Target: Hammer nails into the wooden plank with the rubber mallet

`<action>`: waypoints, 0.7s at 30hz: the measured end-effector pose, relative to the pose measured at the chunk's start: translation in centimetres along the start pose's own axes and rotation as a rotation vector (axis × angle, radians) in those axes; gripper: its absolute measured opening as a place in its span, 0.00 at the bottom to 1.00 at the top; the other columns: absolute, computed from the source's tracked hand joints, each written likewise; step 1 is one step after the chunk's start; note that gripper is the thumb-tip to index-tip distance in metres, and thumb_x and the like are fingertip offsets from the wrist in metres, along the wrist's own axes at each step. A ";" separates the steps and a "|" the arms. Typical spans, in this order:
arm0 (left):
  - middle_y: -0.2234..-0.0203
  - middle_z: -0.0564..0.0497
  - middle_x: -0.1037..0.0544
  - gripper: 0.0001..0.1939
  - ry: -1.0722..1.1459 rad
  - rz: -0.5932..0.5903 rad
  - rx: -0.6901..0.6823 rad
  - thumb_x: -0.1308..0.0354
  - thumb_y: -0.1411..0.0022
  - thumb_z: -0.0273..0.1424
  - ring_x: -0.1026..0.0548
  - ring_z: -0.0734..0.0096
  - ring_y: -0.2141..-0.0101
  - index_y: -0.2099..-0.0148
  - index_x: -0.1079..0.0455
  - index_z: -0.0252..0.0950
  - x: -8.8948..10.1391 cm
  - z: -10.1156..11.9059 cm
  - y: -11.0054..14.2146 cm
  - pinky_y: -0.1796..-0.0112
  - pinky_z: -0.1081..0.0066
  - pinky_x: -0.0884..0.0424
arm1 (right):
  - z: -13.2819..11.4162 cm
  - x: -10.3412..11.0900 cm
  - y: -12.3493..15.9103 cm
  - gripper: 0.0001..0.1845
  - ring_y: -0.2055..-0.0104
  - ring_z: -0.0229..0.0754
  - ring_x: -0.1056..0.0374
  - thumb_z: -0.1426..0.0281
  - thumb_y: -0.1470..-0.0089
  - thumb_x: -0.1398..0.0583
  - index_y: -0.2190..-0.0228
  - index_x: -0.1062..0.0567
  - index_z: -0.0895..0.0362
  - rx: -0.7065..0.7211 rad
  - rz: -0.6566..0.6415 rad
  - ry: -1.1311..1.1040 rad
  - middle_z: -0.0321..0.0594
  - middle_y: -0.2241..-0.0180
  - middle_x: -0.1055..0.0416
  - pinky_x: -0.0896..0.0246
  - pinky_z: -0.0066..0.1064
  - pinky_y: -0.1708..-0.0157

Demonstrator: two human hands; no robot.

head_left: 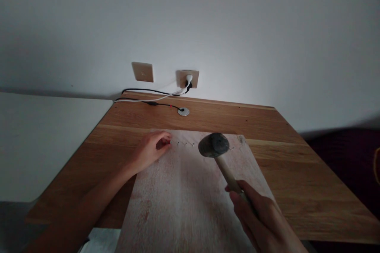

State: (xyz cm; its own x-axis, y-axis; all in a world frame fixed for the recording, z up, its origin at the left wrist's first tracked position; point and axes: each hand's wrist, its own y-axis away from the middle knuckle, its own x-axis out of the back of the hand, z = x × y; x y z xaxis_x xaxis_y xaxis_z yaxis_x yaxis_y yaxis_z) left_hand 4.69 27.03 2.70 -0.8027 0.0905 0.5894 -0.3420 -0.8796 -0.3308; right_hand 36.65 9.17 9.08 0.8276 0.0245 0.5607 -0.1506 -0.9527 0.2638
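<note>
My right hand [258, 209] is wrapped round the wooden handle of a rubber mallet [213, 145], its dark head raised over the far part of a pale wooden board [190, 197]. At the board's far left, my left hand [152, 146] has thumb and fingers pinched together on a small nail [170, 142]. Several more nails, such as this one [186, 144], stand in a row to the right of it along the far edge. One nail [232, 148] shows just right of the mallet head, which hides part of the row.
The board lies on a brown wooden desk [297, 189]. Behind it are a cable grommet [183, 112], black and white cables [148, 100] and a wall socket [189, 79] with plugs. A white surface [50, 142] adjoins on the left; dark red fabric [344, 158] is at right.
</note>
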 end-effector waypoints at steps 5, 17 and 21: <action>0.61 0.51 0.15 0.12 0.034 0.019 0.032 0.34 0.36 0.24 0.18 0.65 0.61 0.50 0.22 0.39 -0.2 0.0 -0.1 0.56 0.65 0.22 | -5.1 -1.8 -2.7 0.32 0.73 0.43 0.29 0.40 0.33 0.44 0.53 0.19 0.53 0.089 -0.174 0.080 0.37 0.73 0.27 0.37 0.30 0.79; 0.62 0.51 0.15 0.18 0.081 0.025 0.044 0.35 0.39 0.19 0.18 0.64 0.62 0.47 0.21 0.38 -0.4 -0.3 0.0 0.58 0.67 0.25 | -7.1 -3.8 -5.4 0.25 0.78 0.43 0.34 0.45 0.30 0.52 0.62 0.30 0.50 0.165 -0.367 0.235 0.31 0.79 0.37 0.42 0.36 0.75; 0.61 0.50 0.15 0.21 0.056 0.027 0.064 0.35 0.41 0.18 0.18 0.62 0.61 0.47 0.21 0.37 -0.4 -0.3 -0.1 0.58 0.66 0.25 | -7.1 -4.3 -5.7 0.24 0.72 0.47 0.31 0.47 0.30 0.51 0.62 0.29 0.51 0.235 -0.352 0.234 0.35 0.75 0.33 0.41 0.39 0.68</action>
State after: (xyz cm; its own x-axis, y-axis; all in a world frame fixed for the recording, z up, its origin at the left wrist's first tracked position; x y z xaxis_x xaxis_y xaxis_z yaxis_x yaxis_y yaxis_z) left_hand 4.92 27.20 2.26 -0.8378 0.0901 0.5384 -0.2889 -0.9100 -0.2973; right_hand 30.11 16.69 10.75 0.6581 0.4000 0.6380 0.2657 -0.9161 0.3003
